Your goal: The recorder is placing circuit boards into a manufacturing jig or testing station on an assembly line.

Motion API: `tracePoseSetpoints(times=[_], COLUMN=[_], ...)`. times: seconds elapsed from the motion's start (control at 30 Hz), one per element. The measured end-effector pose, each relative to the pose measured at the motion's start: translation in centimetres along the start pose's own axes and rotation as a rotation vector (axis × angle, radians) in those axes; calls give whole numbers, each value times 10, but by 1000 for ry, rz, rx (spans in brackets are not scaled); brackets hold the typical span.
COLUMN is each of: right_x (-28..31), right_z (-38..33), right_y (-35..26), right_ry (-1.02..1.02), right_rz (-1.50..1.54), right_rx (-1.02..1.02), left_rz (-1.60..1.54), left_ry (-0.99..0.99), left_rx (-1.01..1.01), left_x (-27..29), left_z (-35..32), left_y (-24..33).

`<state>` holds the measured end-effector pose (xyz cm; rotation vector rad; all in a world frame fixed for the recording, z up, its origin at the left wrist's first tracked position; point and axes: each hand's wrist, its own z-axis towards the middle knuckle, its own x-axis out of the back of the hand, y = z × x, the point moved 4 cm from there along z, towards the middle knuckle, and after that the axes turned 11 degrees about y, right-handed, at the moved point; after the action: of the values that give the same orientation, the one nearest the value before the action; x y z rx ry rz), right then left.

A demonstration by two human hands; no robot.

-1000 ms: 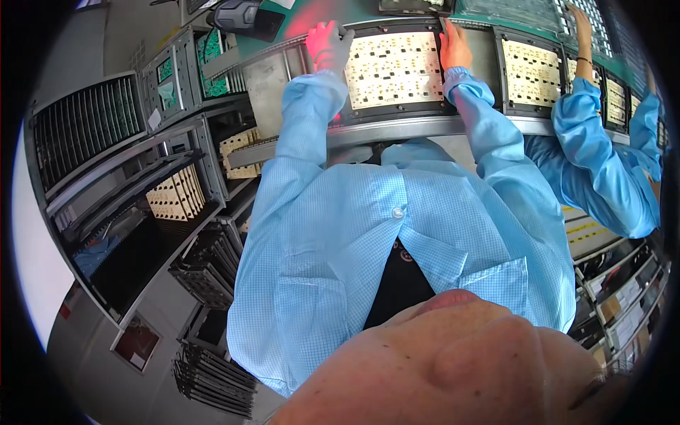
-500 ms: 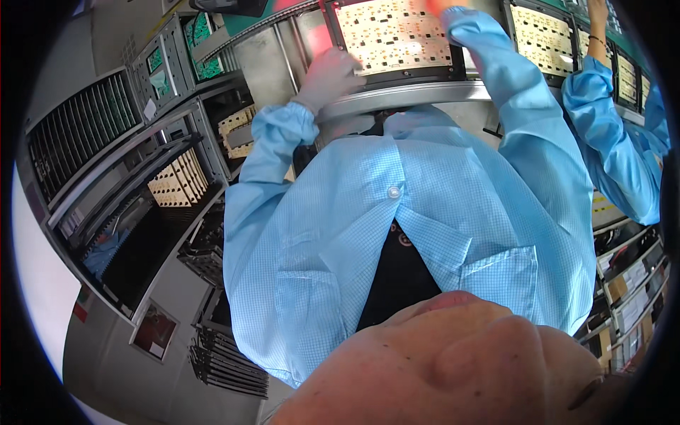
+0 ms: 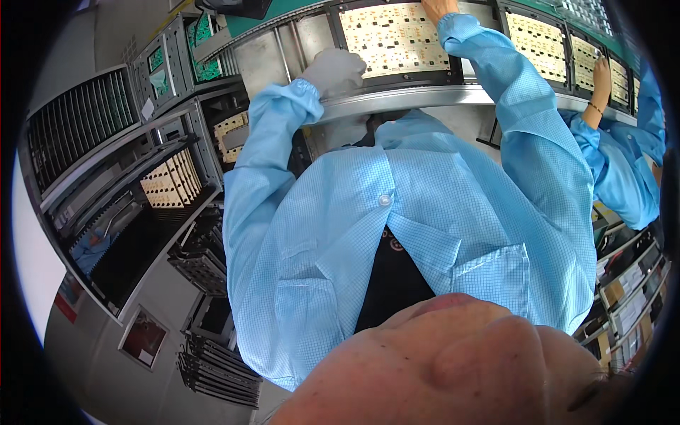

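In front of me a pale circuit board panel (image 3: 397, 42) with rows of small dark parts lies in a black frame (image 3: 407, 80). My left hand (image 3: 336, 71), in a whitish glove, is at the frame's lower left corner with its fingers curled in. What those fingers hold, if anything, is hidden. Over the panel's upper right corner is my right hand (image 3: 440, 7), which looks bare. The picture's top edge cuts off its fingers, so their grip does not show.
A metal rail (image 3: 411, 96) runs along the near side. Further right, another person's hand (image 3: 602, 74) is at more framed panels (image 3: 536, 44). Racks on my left hold upright pale boards (image 3: 172, 180) and green boards (image 3: 205, 49).
The red light on the panel and on my hands is gone. My right hand has shifted slightly left and up. The other person's hand has come down nearer to their panels.
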<state>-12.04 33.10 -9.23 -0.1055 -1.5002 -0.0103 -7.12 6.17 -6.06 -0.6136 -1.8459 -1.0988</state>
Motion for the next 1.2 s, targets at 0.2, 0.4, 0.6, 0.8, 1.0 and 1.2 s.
tracePoseSetpoints(times=[0.2, 0.4, 0.6, 0.8, 1.0, 1.2], right_x=[0, 4, 10, 5, -9, -23], right_z=[7, 1, -11, -5, 0, -7], right_y=[-5, 7, 18, 35, 51, 64], right_ry=[15, 20, 19, 30, 30, 326], right_rz=[11, 21, 39, 19, -13, -79], right_rx=[2, -39, 8, 33, 79, 154], left_rz=[-23, -230, -246, -231, -37, 227], left_ry=[293, 265, 360, 334, 358, 629], left_rx=[-183, 84, 101, 183, 146, -3], left_x=[-13, -20, -19, -6, 12, -7], left_z=[-8, -14, -16, -9, 7, 54], left_y=[-11, -5, 8, 18, 34, 74])
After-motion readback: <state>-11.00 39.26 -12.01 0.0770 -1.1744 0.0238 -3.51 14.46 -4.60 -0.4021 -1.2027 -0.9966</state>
